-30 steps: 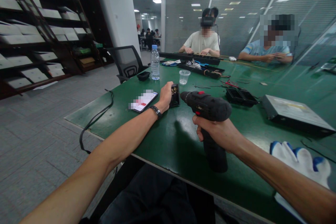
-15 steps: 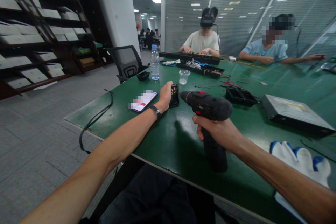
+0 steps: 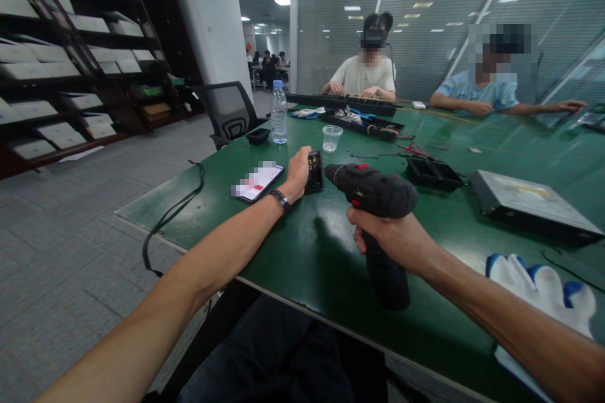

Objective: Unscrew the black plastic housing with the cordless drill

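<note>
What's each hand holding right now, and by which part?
Right hand grips the black drill by its handle; left hand holds the small black part by its left side, on the table.

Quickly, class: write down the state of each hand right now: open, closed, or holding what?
Left hand: closed on the small black part.
Right hand: closed around the handle of the black drill.

One drill (image 3: pixel 373 192), one small black part (image 3: pixel 315 173), one phone (image 3: pixel 259 181), one water bottle (image 3: pixel 278 112), one plastic cup (image 3: pixel 331 138), one flat grey box (image 3: pixel 534 201) and two co-workers (image 3: pixel 363 79) (image 3: pixel 472 91) show.
</note>
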{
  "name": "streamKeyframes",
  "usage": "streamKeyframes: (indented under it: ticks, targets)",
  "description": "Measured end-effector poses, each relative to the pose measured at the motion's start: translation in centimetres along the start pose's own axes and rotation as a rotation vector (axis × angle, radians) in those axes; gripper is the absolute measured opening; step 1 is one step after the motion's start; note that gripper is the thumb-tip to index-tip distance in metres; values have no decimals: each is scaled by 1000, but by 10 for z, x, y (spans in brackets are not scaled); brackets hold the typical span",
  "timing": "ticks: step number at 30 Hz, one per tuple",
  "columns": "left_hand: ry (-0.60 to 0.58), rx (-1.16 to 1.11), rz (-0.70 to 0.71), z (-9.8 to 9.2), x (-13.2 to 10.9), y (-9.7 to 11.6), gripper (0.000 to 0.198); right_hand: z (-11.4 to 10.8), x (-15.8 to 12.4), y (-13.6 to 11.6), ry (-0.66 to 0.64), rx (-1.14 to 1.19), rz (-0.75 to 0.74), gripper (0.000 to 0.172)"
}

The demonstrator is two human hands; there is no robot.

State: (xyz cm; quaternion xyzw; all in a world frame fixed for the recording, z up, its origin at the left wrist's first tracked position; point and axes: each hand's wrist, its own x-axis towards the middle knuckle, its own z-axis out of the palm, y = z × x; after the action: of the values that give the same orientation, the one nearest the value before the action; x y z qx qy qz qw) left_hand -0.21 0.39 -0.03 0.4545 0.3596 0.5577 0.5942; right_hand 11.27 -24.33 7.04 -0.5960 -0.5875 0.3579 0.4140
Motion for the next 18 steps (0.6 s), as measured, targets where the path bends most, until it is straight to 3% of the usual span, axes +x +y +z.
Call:
streamKeyframes:
  ticks: [5, 18]
  targets:
    - [4, 5, 24, 0, 2, -1, 31, -1, -1, -2, -14, -31, 9, 31]
    - [2, -14, -20, 0, 2, 0, 37, 0, -1, -6, -2, 7, 9, 20]
